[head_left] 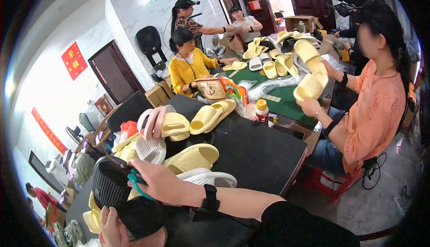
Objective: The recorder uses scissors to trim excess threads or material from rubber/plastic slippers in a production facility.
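Observation:
My left hand [112,229], at the lower left, grips a black slide slipper [109,186] with a ribbed surface, fingers closed on its edge. The dark strap part hangs toward the lower middle. Above it, my right hand [161,182] is closed round scissors [135,180] with teal handles; their dark blades lie against the black slipper and are hard to make out. A black band circles my right wrist. Just beyond my hands lie a pale yellow slipper [193,157], a white slipper [210,178] and a pink slipper [154,122].
More yellow slippers [210,116] rest on the black table [251,153]. Beyond stands a green-topped table [286,101] piled with slippers. A bottle with a yellow cap [261,111] stands between. To the right, a person in orange [371,112] holds two yellow slippers; a person in yellow [190,70] sits opposite.

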`<state>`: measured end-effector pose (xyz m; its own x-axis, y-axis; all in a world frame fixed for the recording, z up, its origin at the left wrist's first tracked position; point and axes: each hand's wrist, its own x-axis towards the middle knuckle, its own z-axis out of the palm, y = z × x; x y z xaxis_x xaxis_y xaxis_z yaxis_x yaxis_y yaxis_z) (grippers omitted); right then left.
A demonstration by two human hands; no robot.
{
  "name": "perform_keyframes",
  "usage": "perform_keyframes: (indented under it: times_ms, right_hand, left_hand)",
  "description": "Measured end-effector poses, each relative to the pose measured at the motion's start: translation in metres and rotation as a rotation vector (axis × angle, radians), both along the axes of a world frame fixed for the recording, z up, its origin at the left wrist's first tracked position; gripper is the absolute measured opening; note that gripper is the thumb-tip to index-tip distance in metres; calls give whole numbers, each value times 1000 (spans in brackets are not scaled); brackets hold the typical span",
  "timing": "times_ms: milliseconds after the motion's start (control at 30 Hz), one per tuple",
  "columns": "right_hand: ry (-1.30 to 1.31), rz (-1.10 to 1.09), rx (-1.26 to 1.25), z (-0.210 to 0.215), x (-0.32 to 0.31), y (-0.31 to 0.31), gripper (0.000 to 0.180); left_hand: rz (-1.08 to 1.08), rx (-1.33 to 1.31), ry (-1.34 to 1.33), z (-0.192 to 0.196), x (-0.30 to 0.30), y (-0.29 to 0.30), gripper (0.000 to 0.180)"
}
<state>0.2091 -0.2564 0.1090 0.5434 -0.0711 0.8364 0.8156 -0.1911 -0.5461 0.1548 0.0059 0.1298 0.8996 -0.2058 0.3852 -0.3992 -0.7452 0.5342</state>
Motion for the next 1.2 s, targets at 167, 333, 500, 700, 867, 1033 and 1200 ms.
perform_keyframes:
  times_ms: [167, 333, 500, 700, 867, 1033, 1200]
  right_hand:
    - [0, -11, 12, 2, 3, 3, 43]
    - [13, -59, 9, 0, 9, 2, 43]
    - [70, 108, 200, -1, 4, 6, 39]
    - [90, 111, 331, 7, 13, -13, 43]
    - [93, 172, 482, 19, 21, -31, 45]
    - [64, -33, 508, 29, 14, -48, 36]
    - [100, -61, 504, 34, 12, -59, 32]
  left_hand:
    - [26, -896, 232, 0, -2, -36, 8]
    - [53, -637, 176, 9, -18, -44, 12]
    - [152, -660, 220, 15, -26, -53, 9]
    - [97, -228, 227, 29, -45, -63, 14]
    - [-180, 221, 132, 33, -66, -52, 21]
    - [-361, 520, 123, 23, -66, -30, 21]
    - [-339, 717, 37, 13, -72, -25, 28]
